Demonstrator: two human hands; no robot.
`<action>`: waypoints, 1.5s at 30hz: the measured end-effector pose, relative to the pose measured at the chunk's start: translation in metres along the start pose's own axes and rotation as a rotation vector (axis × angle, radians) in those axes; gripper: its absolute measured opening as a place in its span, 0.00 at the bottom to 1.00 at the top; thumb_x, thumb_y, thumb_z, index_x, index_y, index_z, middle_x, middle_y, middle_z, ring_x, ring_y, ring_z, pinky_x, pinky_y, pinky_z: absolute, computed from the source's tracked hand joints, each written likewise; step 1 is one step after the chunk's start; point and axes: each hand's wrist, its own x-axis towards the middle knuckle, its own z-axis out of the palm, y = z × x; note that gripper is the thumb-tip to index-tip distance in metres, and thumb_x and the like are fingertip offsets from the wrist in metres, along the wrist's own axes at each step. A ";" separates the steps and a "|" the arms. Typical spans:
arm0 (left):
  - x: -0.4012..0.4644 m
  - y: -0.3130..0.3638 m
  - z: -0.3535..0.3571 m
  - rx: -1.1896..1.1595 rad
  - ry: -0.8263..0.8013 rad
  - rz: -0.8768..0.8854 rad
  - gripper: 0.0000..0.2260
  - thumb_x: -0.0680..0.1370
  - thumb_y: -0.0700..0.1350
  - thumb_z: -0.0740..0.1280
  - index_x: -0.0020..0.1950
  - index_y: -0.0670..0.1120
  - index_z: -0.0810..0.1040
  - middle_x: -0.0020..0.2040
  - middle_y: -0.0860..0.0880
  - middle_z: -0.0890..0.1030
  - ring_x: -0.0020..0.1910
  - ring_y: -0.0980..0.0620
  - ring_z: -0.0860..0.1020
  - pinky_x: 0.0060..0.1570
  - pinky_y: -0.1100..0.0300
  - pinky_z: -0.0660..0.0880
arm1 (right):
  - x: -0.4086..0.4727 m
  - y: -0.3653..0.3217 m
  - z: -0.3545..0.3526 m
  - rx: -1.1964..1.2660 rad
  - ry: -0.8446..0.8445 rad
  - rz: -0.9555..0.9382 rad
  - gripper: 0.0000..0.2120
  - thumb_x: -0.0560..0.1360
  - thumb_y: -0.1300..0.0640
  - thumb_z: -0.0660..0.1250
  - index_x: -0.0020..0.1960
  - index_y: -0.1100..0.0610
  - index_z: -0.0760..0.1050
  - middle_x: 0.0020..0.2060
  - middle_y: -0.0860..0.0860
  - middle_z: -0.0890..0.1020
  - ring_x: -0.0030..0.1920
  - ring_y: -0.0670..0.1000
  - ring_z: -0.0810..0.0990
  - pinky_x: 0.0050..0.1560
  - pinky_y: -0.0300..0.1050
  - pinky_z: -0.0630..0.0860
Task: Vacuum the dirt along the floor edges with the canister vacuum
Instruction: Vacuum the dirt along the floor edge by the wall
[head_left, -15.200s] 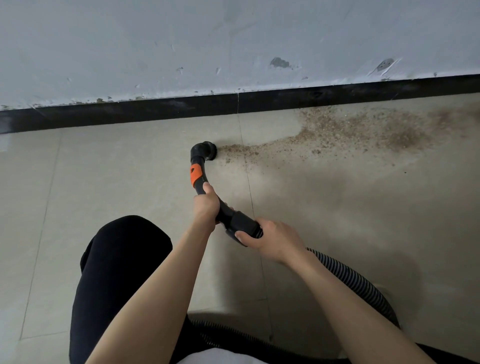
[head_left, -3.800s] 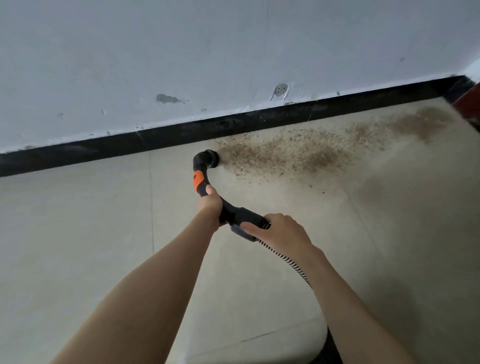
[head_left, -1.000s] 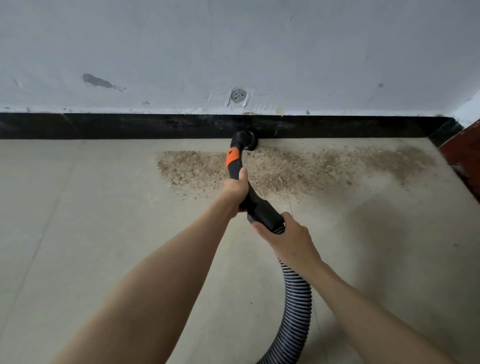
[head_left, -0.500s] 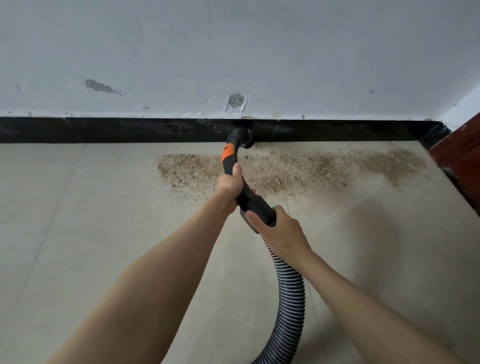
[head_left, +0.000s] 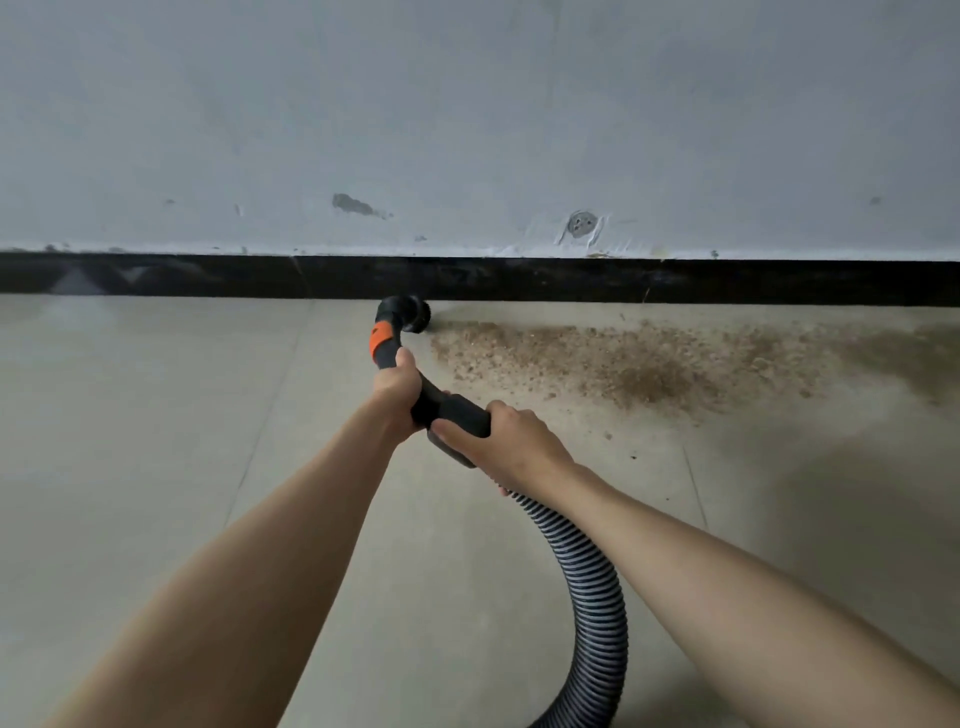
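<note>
The vacuum's round brush nozzle (head_left: 413, 314) sits on the floor against the black baseboard (head_left: 208, 278), at the left end of a brown dirt patch (head_left: 618, 364). A black curved wand with an orange collar (head_left: 381, 336) runs back from the nozzle. My left hand (head_left: 397, 387) grips the wand just below that collar. My right hand (head_left: 506, 441) grips the black handle (head_left: 457, 410) where the ribbed grey hose (head_left: 592, 587) joins it. The hose curls down to the bottom edge of the view. The canister is out of view.
A grey wall (head_left: 467, 130) with chipped spots rises above the baseboard. Beige floor tiles (head_left: 145, 441) spread left and toward me. The dirt thins out toward the right edge of the view.
The nozzle now sits at the left end of the dirt patch instead of over its middle, and no dirt shows left of it. The corner and red object at the right have left the view.
</note>
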 end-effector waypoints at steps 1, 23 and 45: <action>0.001 -0.001 -0.006 0.003 0.012 -0.018 0.24 0.82 0.56 0.53 0.70 0.40 0.63 0.60 0.39 0.76 0.49 0.41 0.80 0.37 0.51 0.76 | 0.001 -0.004 0.003 -0.034 -0.011 -0.010 0.26 0.71 0.27 0.59 0.41 0.51 0.65 0.37 0.49 0.78 0.32 0.49 0.78 0.34 0.46 0.76; -0.008 -0.016 0.024 0.040 -0.141 -0.101 0.28 0.81 0.61 0.53 0.68 0.38 0.65 0.40 0.43 0.76 0.35 0.47 0.77 0.29 0.55 0.72 | -0.004 0.031 -0.009 0.461 -0.193 0.237 0.33 0.70 0.29 0.65 0.40 0.62 0.75 0.26 0.54 0.79 0.23 0.52 0.78 0.27 0.41 0.76; -0.024 -0.040 0.110 0.203 -0.242 -0.079 0.22 0.82 0.59 0.52 0.61 0.40 0.65 0.42 0.42 0.74 0.35 0.46 0.77 0.28 0.55 0.74 | -0.036 0.094 -0.029 0.644 -0.008 0.369 0.30 0.72 0.34 0.67 0.38 0.63 0.75 0.27 0.54 0.78 0.20 0.51 0.76 0.23 0.39 0.72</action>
